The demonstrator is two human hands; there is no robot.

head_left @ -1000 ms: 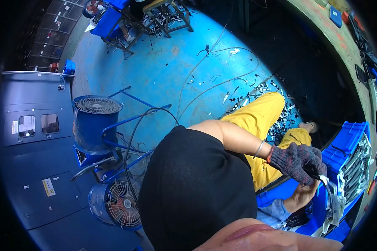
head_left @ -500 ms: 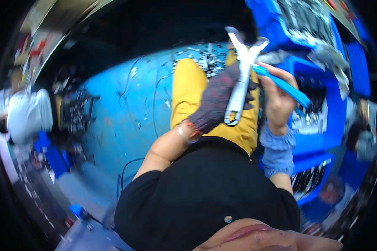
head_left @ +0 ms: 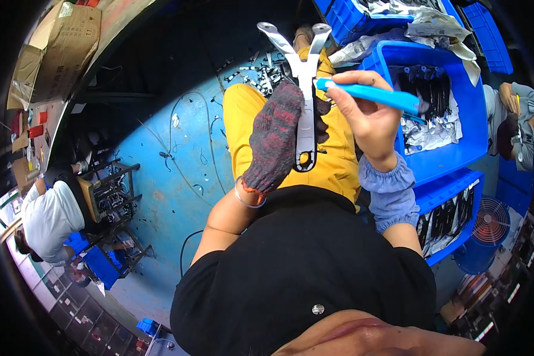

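Note:
My left hand [head_left: 277, 133], in a dark red and black knitted glove, is closed around a silver Y-shaped part [head_left: 306, 98]. Two flared prongs with rounded ends point away from me, and a slotted end lies towards me. My bare right hand [head_left: 371, 115] pinches a slim blue-handled tool [head_left: 380, 95], perhaps a utility knife. The tool's left tip meets the part's right edge just below the fork, though whether it touches is hard to tell. Both hands are above my lap, over yellow trousers [head_left: 246, 118].
At my right, a blue crate [head_left: 445, 160] holds black parts and paper, with another blue crate [head_left: 451, 255] nearer. A fan [head_left: 486, 222] stands beyond. Small scraps [head_left: 261, 74] and cables [head_left: 210, 142] lie on the blue floor. A seated person [head_left: 53, 207] works at far left.
The Y-shaped part and both hands have shifted left in the view. The blue-handled tool has tilted closer to level. The view is sharper and has turned somewhat.

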